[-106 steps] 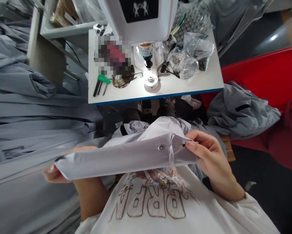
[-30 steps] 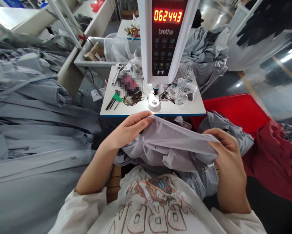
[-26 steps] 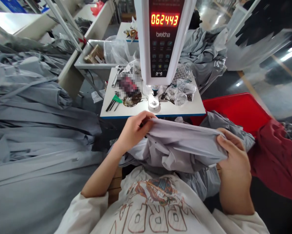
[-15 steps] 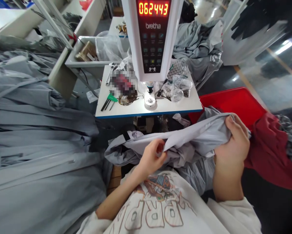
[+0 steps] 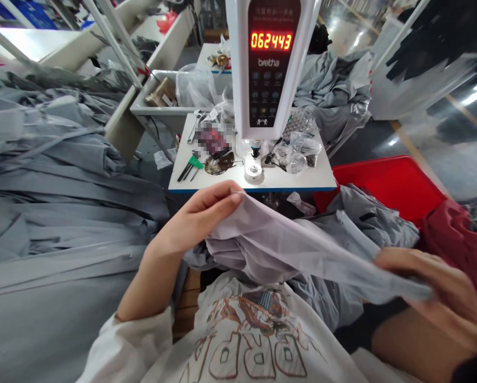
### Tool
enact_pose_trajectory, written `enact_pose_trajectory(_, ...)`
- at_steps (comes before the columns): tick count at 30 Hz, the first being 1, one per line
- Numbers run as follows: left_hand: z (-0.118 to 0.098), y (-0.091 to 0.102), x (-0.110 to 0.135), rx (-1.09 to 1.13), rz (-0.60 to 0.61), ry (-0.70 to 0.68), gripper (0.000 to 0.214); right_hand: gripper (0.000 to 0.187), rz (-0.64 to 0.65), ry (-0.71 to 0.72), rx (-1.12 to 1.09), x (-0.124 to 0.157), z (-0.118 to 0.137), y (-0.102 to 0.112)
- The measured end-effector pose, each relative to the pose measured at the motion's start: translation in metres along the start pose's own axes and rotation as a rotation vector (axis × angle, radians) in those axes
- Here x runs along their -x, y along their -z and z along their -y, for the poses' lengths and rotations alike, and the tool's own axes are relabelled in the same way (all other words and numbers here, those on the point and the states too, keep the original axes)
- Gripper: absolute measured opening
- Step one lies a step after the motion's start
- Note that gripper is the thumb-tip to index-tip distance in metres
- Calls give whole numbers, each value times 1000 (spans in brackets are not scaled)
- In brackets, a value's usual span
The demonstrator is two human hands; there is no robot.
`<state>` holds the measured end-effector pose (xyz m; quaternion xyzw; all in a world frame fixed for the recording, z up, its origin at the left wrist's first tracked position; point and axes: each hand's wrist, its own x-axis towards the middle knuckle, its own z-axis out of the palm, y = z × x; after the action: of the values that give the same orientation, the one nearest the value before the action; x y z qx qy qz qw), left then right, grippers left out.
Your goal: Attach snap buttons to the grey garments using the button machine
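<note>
A light grey garment (image 5: 278, 234) is stretched at a slant between my two hands, just above my lap. My left hand (image 5: 206, 210) pinches its upper left edge between thumb and fingers, close to the front of the small white table. Lower and to the right, my right hand (image 5: 441, 287) grips the other end; motion blurs its fingers somewhat. More grey cloth hangs in folds below the stretched edge. Beyond the garment stands a white snap-button machine (image 5: 276, 69) with a red lit number display, its lower die (image 5: 253, 167) over the table.
The white table (image 5: 238, 183) carries green-handled tools (image 5: 195, 162) and plastic bags of small parts (image 5: 296, 154). Grey garments (image 5: 63, 213) are heaped at left. To the right are a red bin (image 5: 393, 181) and dark red cloth (image 5: 453, 229). A white tray (image 5: 162, 109) stands behind.
My left hand has moved up and left, now pinching the garment's edge. My right hand has moved down and right, drawing the cloth taut. The camera view has shifted slightly.
</note>
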<state>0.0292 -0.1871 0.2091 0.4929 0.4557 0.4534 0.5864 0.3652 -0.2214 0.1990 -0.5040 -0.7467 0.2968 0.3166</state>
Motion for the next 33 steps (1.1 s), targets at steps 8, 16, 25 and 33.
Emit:
enact_pose_trajectory(8, -13, -42, -10, -426, 415, -174, 18, 34, 276, 103, -224, -65, 33, -83)
enact_pose_trajectory(16, 55, -40, 5, -525, -133, -244, 22, 15, 80, -63, -370, -75, 40, -94)
enact_pose_trajectory(25, 84, -43, 30, -372, -296, -168, 8, 16, 40, -77, -386, -91, 43, -98)
enact_pose_trajectory(33, 55, -16, 40, 408, -153, 118, 34, 26, 399, 8, -460, -91, 37, -88)
